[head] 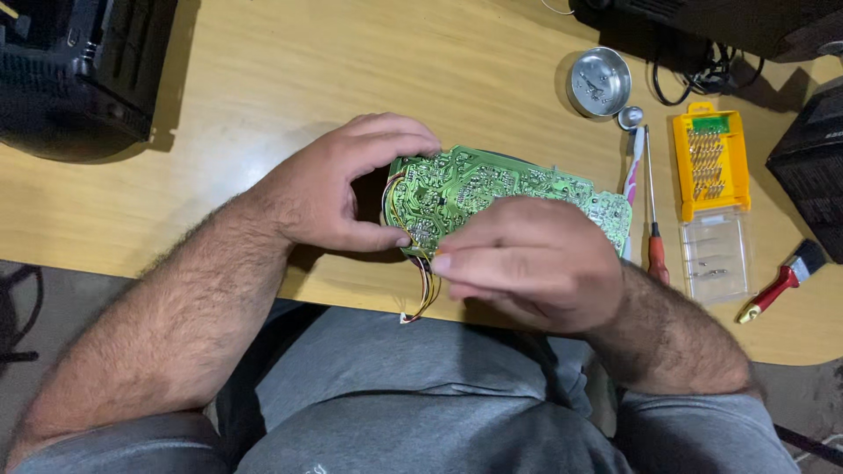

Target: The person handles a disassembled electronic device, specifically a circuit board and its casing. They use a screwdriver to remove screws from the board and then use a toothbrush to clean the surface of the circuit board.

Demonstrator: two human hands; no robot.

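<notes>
Yellow rectangular bit case [711,160], clear lid open, right of table.

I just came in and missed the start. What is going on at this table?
A person holds a green circuit board over a wooden table. The left hand grips its left end, and the right hand pinches the coloured wires hanging from it. A screwdriver, a yellow bit case and a small metal dish lie to the right.

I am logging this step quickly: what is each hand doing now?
Left hand: closed on the board, at its left end.
Right hand: closed on the board's near edge, by the wires.
</notes>
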